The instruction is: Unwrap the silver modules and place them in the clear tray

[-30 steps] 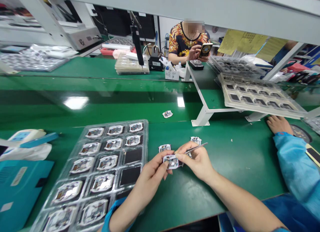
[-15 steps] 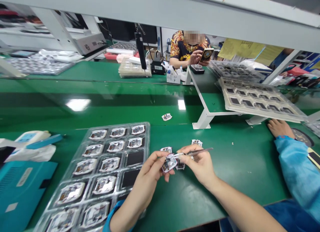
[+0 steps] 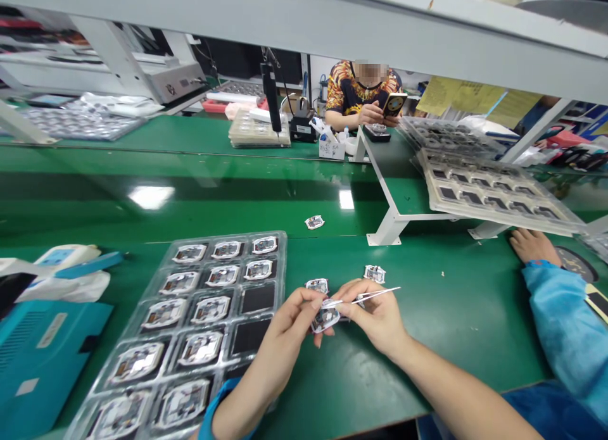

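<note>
My left hand is closed on a small white-rimmed watch-like case with circuit parts inside, pinching it between thumb and fingers over the table. Thin metal tweezers are pinched in my right hand. Their working end reaches the upper edge of the held case; fingers partly hide the exact contact. Just behind my hands lie two similar pieces, one case by my left fingertips and another case beyond my right hand. Something more under my right fingers is mostly hidden.
A clear plastic tray with several cases lies left. Farther back is a single case. A white-legged stand bears stacked trays. A co-worker's blue sleeve is at right; a person opposite holds a phone.
The tweezers have turned in my right hand and now lie flatter, catching more light. The held case has tipped and shifted slightly. Both hands keep their grip.
</note>
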`<control>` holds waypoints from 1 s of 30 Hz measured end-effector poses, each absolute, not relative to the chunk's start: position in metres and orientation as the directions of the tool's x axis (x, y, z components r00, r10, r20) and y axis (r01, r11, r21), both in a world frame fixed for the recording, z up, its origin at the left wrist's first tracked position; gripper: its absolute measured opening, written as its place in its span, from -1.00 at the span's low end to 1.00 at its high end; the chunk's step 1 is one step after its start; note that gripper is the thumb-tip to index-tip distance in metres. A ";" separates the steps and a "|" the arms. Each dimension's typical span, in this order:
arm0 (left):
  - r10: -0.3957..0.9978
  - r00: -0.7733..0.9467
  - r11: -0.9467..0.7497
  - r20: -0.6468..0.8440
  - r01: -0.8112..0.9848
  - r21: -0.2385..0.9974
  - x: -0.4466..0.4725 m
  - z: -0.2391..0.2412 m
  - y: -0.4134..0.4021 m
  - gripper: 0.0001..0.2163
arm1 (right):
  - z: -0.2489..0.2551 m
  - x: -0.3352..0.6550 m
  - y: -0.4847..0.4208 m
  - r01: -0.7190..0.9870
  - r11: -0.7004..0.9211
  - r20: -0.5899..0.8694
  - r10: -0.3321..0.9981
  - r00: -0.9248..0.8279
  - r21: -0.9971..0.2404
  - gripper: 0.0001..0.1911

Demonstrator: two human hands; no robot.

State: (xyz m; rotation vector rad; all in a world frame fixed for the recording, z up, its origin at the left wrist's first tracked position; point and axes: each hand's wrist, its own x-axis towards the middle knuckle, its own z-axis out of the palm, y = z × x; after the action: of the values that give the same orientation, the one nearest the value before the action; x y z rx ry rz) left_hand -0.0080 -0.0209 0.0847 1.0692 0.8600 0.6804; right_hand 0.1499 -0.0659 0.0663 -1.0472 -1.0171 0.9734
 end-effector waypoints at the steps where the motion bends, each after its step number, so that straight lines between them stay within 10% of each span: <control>1: 0.820 0.504 0.349 -0.271 -0.066 0.935 -0.008 0.086 -0.021 -0.65 | 0.067 0.150 -0.066 -0.114 0.235 0.204 0.951 0.234 -0.965 -0.82; 11: 0.810 0.482 0.388 -0.335 -0.011 0.922 -0.011 0.086 -0.019 -0.62 | 0.075 0.155 -0.069 0.312 0.586 0.632 0.772 0.064 -0.748 -0.90; 30: 0.805 0.497 0.328 -0.323 0.079 0.941 -0.009 0.075 -0.016 -0.64 | 0.078 0.158 -0.068 0.071 0.230 0.239 0.959 0.151 -0.971 -0.88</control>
State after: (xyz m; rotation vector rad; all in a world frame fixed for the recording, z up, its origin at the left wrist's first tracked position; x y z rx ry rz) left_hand -0.0091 -0.0165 0.0752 1.1542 0.9547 0.5847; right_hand 0.1578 -0.0682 0.0776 -1.1410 -1.2322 0.8941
